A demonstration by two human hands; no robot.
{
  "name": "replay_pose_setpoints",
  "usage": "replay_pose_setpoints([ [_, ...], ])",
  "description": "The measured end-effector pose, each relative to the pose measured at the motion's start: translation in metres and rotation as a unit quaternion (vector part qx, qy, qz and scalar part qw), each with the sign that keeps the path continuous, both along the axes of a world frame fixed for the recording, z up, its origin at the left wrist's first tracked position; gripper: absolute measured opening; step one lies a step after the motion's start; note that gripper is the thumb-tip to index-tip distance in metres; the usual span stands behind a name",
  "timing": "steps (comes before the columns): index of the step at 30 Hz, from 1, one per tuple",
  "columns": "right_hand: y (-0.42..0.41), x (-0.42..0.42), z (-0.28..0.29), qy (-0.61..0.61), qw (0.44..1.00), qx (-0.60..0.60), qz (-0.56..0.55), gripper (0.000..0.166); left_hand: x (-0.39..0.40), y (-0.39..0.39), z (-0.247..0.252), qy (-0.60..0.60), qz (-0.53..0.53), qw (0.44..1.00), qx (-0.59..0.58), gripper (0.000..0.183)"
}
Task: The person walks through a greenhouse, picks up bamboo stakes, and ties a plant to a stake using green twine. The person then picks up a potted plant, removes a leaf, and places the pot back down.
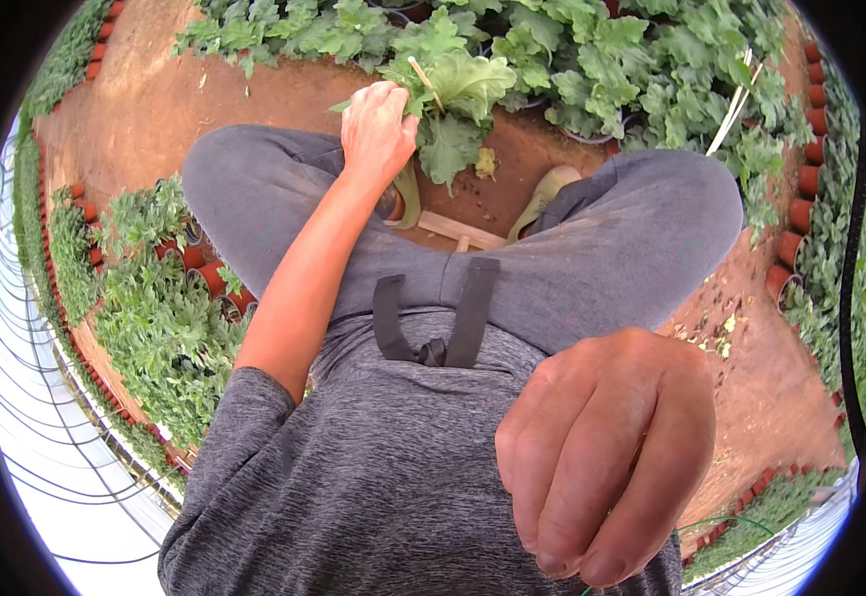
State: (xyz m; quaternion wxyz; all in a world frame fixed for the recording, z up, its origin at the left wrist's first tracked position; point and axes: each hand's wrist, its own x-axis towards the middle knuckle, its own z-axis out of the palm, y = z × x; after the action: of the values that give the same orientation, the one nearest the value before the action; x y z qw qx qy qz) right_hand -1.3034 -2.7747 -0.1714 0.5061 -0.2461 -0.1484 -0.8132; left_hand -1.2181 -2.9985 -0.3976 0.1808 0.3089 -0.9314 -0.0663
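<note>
Over the ground between the knees, my left hand (379, 134) is curled on the leaves of a potted leafy plant (470, 82), beside a thin pale stick (425, 83) that stands tilted in the foliage. What its fingertips touch is hidden. My right hand (608, 454) is raised close to the camera, fingers folded down and together. A thin green wire or string (731, 518) comes out at its right side, and a bit of green shows below the fingers; the part inside the hand is hidden.
Dense potted plants (597, 52) stand ahead, with several pale sticks (734, 104) among them at the right. More plants in red-brown pots (213, 277) are at the left and along the right edge (800, 214). A wooden piece (462, 229) lies between the shoes on bare soil.
</note>
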Motion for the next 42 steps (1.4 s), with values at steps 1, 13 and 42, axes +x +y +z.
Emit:
replay_pose_setpoints([
  [1, 0.000, 0.001, -0.002, -0.016, 1.000, -0.005, -0.006, 0.014, 0.001, -0.003, -0.002, -0.049, 0.016, 0.998, 0.031, 0.026],
  [13, -0.082, -0.039, -0.172, 0.202, 0.726, 0.654, 0.076, 0.011, -0.028, -0.015, -0.015, -0.108, 0.042, 0.987, 0.113, 0.045],
  [42, -0.169, -0.050, -0.284, 0.219, 0.643, 0.721, -0.137, 0.010, -0.002, -0.081, -0.110, 0.040, 0.015, 0.918, 0.395, 0.031],
])
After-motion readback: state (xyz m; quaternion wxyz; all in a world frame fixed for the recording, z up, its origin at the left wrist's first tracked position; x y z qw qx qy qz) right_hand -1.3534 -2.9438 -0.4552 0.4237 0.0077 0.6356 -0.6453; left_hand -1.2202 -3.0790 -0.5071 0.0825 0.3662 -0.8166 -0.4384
